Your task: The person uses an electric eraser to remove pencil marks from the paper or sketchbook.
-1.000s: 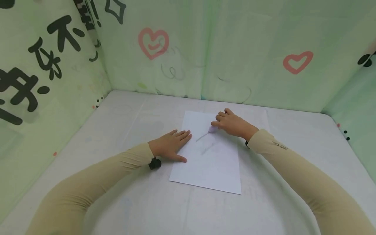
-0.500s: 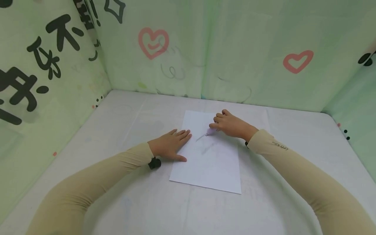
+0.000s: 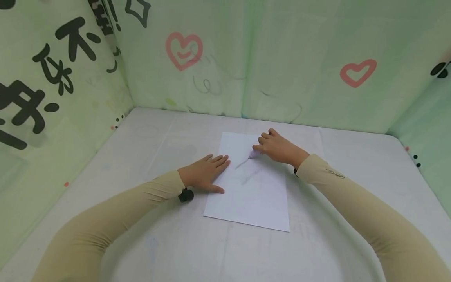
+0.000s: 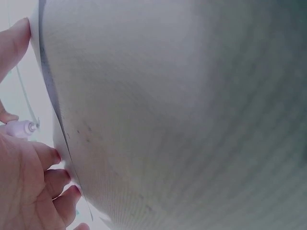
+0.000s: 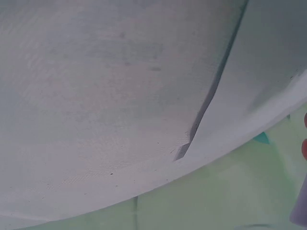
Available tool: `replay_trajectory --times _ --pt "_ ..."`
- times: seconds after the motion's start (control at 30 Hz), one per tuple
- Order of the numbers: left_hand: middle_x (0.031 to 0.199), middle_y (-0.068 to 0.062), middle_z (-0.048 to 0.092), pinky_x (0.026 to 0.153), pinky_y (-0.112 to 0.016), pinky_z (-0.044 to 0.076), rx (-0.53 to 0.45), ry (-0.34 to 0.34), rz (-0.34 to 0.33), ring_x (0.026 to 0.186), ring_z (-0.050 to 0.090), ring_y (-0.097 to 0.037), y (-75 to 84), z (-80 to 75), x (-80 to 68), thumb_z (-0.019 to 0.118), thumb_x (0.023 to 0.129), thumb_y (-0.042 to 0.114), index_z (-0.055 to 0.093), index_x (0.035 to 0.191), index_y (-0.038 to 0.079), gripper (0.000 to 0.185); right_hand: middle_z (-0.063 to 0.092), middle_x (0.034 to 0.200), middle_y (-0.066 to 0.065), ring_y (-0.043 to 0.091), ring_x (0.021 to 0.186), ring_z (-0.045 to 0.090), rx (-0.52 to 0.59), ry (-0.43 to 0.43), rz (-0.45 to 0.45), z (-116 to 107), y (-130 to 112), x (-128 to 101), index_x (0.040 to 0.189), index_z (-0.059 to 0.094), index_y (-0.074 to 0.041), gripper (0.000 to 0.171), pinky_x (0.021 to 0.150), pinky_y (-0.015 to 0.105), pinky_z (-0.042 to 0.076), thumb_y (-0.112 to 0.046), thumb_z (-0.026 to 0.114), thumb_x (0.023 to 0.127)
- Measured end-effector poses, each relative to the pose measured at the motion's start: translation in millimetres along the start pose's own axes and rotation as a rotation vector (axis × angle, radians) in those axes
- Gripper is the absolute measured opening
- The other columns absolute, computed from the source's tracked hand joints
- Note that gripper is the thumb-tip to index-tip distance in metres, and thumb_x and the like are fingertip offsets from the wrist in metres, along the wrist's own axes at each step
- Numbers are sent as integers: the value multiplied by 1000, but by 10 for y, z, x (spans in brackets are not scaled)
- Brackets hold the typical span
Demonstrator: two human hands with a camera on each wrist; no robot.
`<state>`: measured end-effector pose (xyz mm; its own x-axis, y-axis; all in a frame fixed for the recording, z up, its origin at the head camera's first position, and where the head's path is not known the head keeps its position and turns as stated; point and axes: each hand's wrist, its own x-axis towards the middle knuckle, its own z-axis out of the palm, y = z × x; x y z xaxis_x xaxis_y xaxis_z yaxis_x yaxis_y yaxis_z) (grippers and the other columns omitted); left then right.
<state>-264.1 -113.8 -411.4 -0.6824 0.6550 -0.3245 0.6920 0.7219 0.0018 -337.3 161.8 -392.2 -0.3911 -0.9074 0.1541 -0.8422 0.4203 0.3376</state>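
Head view: a white sheet (image 3: pixel 248 188) lies flat on the pale surface (image 3: pixel 148 235), its long side running away from the person. The left hand (image 3: pixel 204 174) rests flat on the sheet's left edge, fingers (image 3: pixel 220 160) straight and close together, pointing toward the far right. The right hand (image 3: pixel 278 149) sits on the sheet's far right part, fingers curled round a lilac pen (image 3: pixel 254 155), its tip on the paper. Two faint grey strokes (image 3: pixel 246 170) run slantwise just near of the tip. Green cloth walls (image 3: pixel 282 58) with red hearts and black characters close in the surface on three sides.

Left wrist view: mostly the blurred surface; the sheet's edge (image 4: pixel 57 129) crosses at the left, with the left hand's fingertips (image 4: pixel 60 175) on it (pen tip (image 4: pixel 21 128) visible beyond).

Right wrist view: a corner of the sheet (image 5: pixel 201 122) against the surface, green wall below. The hand's grip cannot be told here.
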Motion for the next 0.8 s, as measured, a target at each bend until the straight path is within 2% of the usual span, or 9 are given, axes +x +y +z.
replay_trajectory --times 0.17,0.33,0.5,0.67,0.8 --pt "159 -10 5 120 -45 9 -7 -14 -2 148 9 -24 14 -20 -8 44 86 68 7 152 7 98 59 80 7 22 77 49 10 -15 -23 6 -5 5 95 59 -14 19 75 36 31 -12 71 81" --pt "160 -10 5 120 -45 9 0 -11 0 148 9 -24 13 -18 -3 44 86 69 7 152 7 98 59 80 7 22 77 49 -5 -16 8 1 -9 12 95 59 -14 18 75 36 32 -12 71 81" --pt "159 -10 4 120 -45 9 10 -5 2 148 8 -24 1 -6 -2 43 86 69 6 152 7 98 60 81 6 21 78 49 12 -20 -37 -52 -39 36 95 60 -15 20 74 35 31 -15 72 80" --pt "160 -10 5 120 -45 9 8 6 4 148 9 -25 4 -7 -2 44 86 68 6 152 7 97 59 79 7 22 76 49 -18 -2 -1 -5 -6 41 92 59 -15 18 74 35 31 -13 72 79" --pt "160 -10 5 120 -45 9 4 -4 -7 148 9 -24 14 -21 -2 44 86 68 7 152 8 97 59 81 6 22 78 50 -6 -20 -36 -11 -13 42 95 59 -16 21 74 35 31 -15 73 79"
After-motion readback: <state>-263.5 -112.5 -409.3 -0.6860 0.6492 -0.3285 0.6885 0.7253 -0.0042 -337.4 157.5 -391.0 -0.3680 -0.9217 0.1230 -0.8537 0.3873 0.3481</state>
